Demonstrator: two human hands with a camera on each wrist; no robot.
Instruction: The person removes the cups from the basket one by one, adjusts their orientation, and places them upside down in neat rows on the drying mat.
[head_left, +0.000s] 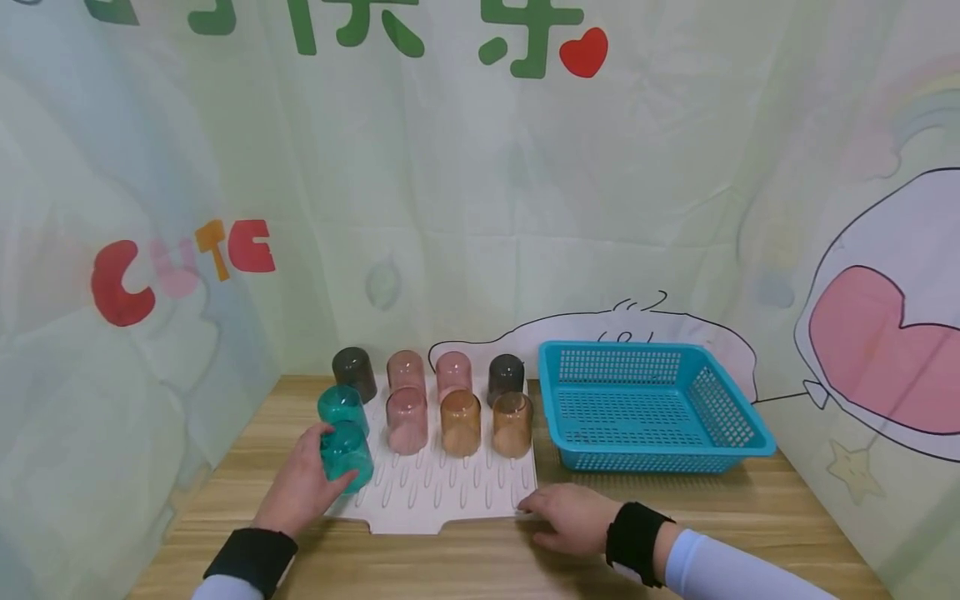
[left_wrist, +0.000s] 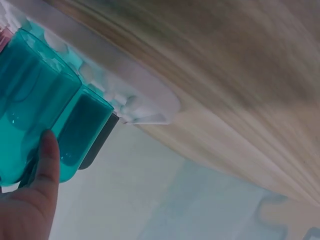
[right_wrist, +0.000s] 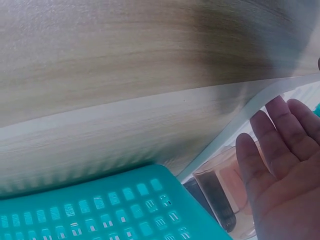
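Observation:
My left hand (head_left: 300,481) holds a clear teal cup (head_left: 348,458) between thumb and fingers at the front left of a white ribbed draining tray (head_left: 420,500). The cup is upside down; whether it touches the tray I cannot tell. Right behind it stands a second teal cup (head_left: 341,407). In the left wrist view a finger lies against the teal plastic (left_wrist: 25,115). With fairly straight fingers, my right hand (head_left: 573,518) is at the tray's front right corner; its palm (right_wrist: 290,200) shows in the right wrist view.
Upside down on the tray are pink cups (head_left: 407,421), amber cups (head_left: 461,423) and dark grey cups (head_left: 354,372). A blue perforated basket (head_left: 652,458) stands right of the tray on the wooden table (head_left: 750,517). A printed cloth (head_left: 480,275) hangs behind.

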